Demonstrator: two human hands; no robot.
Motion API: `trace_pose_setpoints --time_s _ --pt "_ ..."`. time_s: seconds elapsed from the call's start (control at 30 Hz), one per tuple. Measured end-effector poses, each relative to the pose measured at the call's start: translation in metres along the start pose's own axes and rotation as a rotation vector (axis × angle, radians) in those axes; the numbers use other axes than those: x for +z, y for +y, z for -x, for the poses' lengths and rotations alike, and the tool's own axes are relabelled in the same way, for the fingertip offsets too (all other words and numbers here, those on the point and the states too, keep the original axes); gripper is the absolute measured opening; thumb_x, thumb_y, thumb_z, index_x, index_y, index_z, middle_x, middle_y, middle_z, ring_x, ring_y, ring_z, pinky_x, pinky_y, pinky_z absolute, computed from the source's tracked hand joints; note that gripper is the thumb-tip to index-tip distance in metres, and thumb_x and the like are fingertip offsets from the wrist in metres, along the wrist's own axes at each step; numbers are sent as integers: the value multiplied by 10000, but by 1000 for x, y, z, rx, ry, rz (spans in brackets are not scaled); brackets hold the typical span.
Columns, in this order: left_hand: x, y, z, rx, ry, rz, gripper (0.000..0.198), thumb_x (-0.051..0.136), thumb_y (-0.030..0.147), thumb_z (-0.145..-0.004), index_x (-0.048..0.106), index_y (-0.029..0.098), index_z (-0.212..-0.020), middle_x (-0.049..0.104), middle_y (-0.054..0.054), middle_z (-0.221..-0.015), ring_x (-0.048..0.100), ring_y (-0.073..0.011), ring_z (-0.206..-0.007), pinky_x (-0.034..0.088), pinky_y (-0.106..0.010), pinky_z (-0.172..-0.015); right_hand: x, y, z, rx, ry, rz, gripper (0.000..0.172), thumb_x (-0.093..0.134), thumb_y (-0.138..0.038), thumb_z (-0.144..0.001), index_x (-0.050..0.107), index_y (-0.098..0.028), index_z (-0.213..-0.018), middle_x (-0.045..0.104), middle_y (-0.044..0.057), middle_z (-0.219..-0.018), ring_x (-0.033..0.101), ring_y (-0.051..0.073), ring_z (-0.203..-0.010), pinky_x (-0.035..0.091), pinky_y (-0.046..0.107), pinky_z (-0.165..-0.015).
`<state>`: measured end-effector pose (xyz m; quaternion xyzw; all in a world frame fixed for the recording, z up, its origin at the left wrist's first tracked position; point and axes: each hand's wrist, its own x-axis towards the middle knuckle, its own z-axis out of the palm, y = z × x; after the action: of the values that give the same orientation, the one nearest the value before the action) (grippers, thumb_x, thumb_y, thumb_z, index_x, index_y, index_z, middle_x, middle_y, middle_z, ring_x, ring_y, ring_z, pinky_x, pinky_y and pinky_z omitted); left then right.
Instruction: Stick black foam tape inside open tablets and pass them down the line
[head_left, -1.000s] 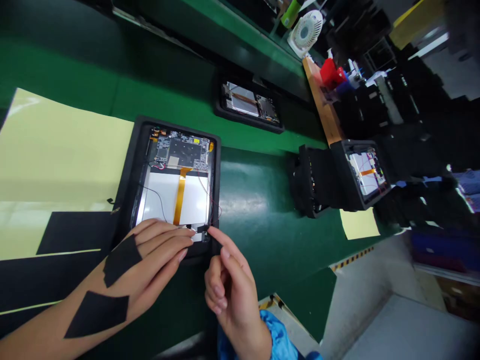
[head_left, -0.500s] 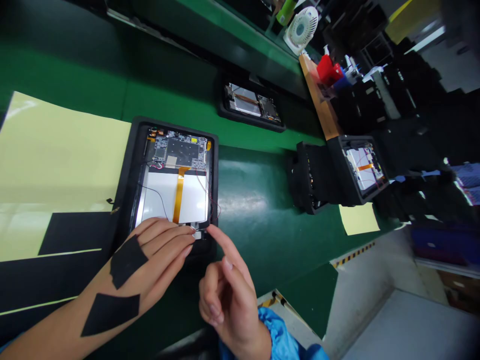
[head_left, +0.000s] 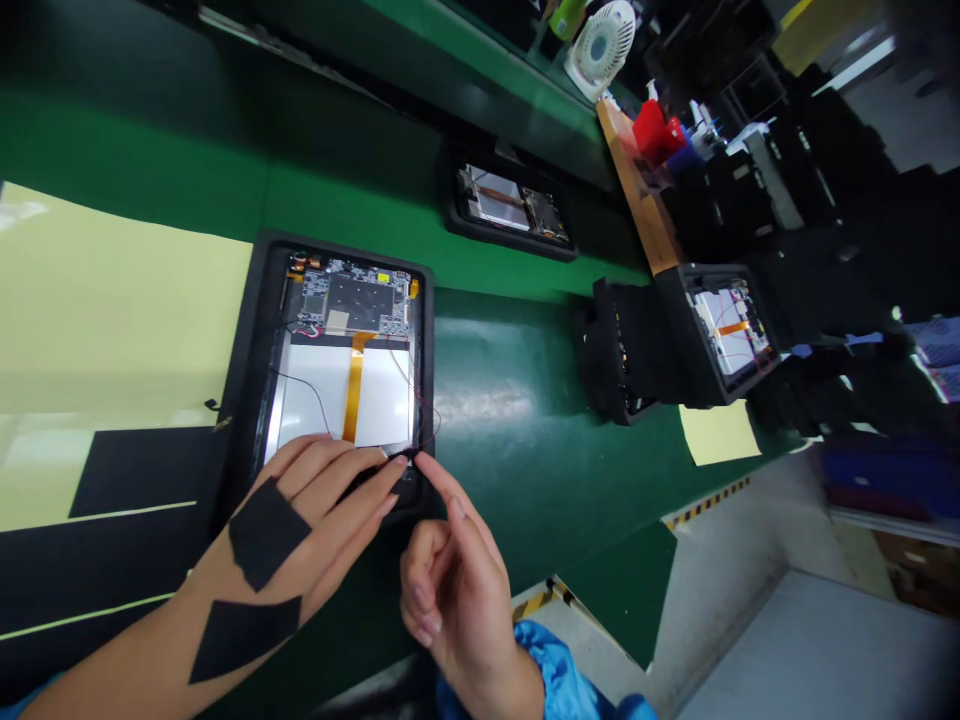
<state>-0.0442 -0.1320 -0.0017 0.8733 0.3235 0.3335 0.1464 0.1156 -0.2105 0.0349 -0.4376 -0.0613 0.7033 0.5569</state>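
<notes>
a white desk fan (head_left: pixel 600 50) is standing beyond the green workbench (head_left: pixel 510 400), near a red container (head_left: pixel 649 130) sitting on a wooden board (head_left: pixel 637 190). an opened tablet (head_left: pixel 514 205) is lying farther along the bench, another opened tablet (head_left: pixel 731 335) is resting in a black fixture (head_left: pixel 622 350), and a pale yellow sheet (head_left: pixel 718 433) is lying just below that fixture.

The view was taken from a head-worn camera, aimed forward and down, close above an opened tablet (head_left: pixel 345 380).
</notes>
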Motion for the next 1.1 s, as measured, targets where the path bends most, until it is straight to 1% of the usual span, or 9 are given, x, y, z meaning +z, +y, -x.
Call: trace_pose_setpoints --time_s 0.17,0.43,0.53,0.63,0.8,0.87,0.97,1.03,1.1 --pt "-2 3 -7 30 19 -27 254 562 77 -1016 660 130 -1244 687 -103 -1134 602 -261 -1052 457 -480 -1008 1 0 0 -7 -11 1 557 620 -457 -1022 549 -177 -1498 577 -77 -525 311 44 -328 331 135 -336" --pt "1 -8 0 -12 8 35 240 552 89 -1022 687 171 -1202 690 -80 -1180 619 -239 -1112 513 -397 -1008 3 0 -2 -12 7 7 576 637 -474 -1013 548 -166 -1492 602 -61 -565 392 51 -350 376 134 -336" --pt "3 -8 2 -48 -11 41 270 528 99 -1036 647 171 -1268 672 -95 -1237 609 -262 -1173 525 -422 -1032 5 -1 -4 -17 48 58 622 664 -520 -988 558 -150 -1477 604 -57 -584 426 63 -365 418 154 -336" --pt "5 -7 1 -52 -15 17 292 517 86 -1019 636 184 -1267 676 -97 -1213 614 -284 -1168 548 -454 -1002 7 -2 -4 -3 70 101 667 676 -561 -972 551 -147 -1480 617 -49 -627 463 69 -389 472 179 -358" --pt "3 -4 -8 1 54 -45 261 491 131 -1015 665 186 -1202 675 -102 -1116 626 -303 -1059 549 -485 -916 6 -3 -4 19 30 149 680 673 -552 -982 506 -195 -1537 643 -35 -727 510 68 -445 546 216 -433" --pt "-3 -5 -12 33 31 -79 234 511 120 -1003 687 162 -1151 664 -117 -1101 623 -305 -1041 525 -484 -920 5 -4 -4 25 1 183 682 673 -535 -986 484 -212 -1557 645 -35 -757 520 67 -466 563 227 -466" --pt "-11 -11 -18 68 -52 -83 208 550 118 -994 711 166 -1117 650 -119 -1103 615 -293 -1033 495 -479 -924 2 -12 -6 47 -52 280 703 677 -546 -978 474 -222 -1568 640 -35 -792 539 72 -506 599 270 -546" --pt "-14 -18 -20 83 -86 -61 199 560 134 -1001 726 178 -1101 642 -114 -1102 603 -283 -1026 479 -475 -917 -2 -21 -5 39 -85 427 676 652 -557 -989 504 -211 -1551 642 -28 -796 545 80 -532 604 291 -597" --pt "-15 -24 -20 89 -101 -42 201 558 147 -1004 742 193 -1071 637 -107 -1095 596 -277 -1024 469 -465 -913 -6 -31 -3 -80 -53 671 608 623 -509 -1020 525 -216 -1544 635 -24 -773 555 98 -571 570 274 -609"
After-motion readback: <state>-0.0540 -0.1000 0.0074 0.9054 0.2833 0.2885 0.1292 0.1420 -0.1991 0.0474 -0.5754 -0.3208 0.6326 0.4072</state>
